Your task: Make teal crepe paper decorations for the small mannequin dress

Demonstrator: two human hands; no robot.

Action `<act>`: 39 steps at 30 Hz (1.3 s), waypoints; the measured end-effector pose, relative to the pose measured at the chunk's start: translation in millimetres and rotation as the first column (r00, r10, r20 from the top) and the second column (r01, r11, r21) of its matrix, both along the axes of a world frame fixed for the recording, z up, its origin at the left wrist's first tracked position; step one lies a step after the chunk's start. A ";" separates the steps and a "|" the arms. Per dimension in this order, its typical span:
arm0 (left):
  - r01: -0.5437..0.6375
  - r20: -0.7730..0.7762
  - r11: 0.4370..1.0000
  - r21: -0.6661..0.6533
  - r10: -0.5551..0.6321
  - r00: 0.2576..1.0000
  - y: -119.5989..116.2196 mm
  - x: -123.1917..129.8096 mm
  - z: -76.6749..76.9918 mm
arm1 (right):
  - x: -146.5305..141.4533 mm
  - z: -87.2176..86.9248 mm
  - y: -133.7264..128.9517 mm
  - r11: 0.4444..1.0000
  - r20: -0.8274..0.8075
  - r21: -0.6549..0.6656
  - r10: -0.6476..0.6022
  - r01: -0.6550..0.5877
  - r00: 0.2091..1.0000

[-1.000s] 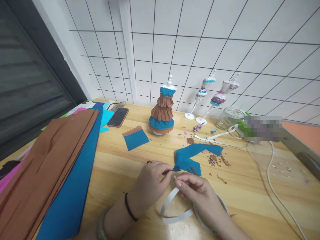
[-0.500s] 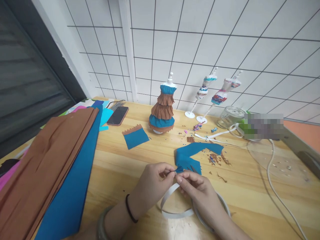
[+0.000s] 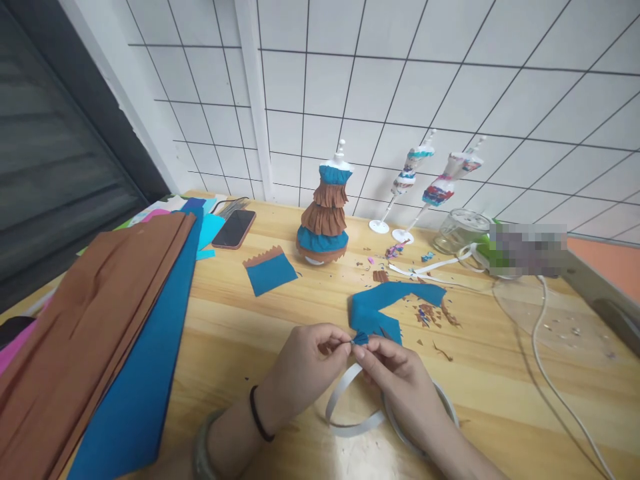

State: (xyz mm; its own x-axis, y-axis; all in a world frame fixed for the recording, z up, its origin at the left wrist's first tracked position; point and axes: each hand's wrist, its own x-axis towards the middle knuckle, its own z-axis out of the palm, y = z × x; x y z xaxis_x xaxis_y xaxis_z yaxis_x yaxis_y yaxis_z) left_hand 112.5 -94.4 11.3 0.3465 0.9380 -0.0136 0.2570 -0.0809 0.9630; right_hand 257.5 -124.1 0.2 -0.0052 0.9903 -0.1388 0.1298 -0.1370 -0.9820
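Observation:
My left hand (image 3: 313,357) pinches one end of a small gathered piece of blue crepe paper (image 3: 361,338) between thumb and fingers. The thumb and fingers of my right hand (image 3: 403,377) press on its other side, so the piece is held between both hands. A white strip of tape (image 3: 357,427) loops down beneath my right hand, and a ring-like roll (image 3: 453,407) shows partly behind that wrist. Just beyond my fingertips lies a bent strip of blue paper (image 3: 367,307). Further back stands a small dress form (image 3: 324,217) wearing tiered blue and brown ruffles.
Large brown sheets (image 3: 100,293) and blue sheets (image 3: 145,380) cover the left side, near a phone (image 3: 235,229). A blue-and-brown paper piece (image 3: 271,273) lies mid-table. Two slim mannequins (image 3: 413,170), a glass jar (image 3: 463,230), paper scraps (image 3: 430,313) and a white cable (image 3: 543,360) are rightward.
My fingers have shifted slightly around the gathered blue paper, and more of it shows between them. The white loop has moved a little. Other things on the table stay put.

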 end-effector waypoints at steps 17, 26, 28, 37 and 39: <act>0.087 0.039 0.994 -0.065 -0.085 0.996 4.3 -7.4 0.8 | 4.1 -9.4 0.3 0.998 -0.094 -0.061 -0.031 0.026 0.995; 0.101 0.075 0.989 -0.105 -0.093 0.993 5.5 -5.7 -5.1 | 3.4 -7.7 1.7 0.999 -0.091 -0.046 -0.009 0.005 0.996; 0.076 0.035 0.994 -0.082 -0.074 0.997 5.3 -4.8 -5.9 | 3.3 -9.3 2.1 0.999 -0.094 -0.051 -0.012 0.007 0.996; 0.022 -0.116 0.975 0.219 0.003 0.993 2.0 -3.6 -6.5 | 4.1 -8.4 1.9 0.994 -0.108 -0.105 0.003 -0.014 0.994; 0.025 -0.185 0.932 0.362 0.046 0.982 1.8 -3.3 -8.7 | 4.6 -8.2 2.0 0.992 -0.122 -0.123 -0.003 -0.013 0.992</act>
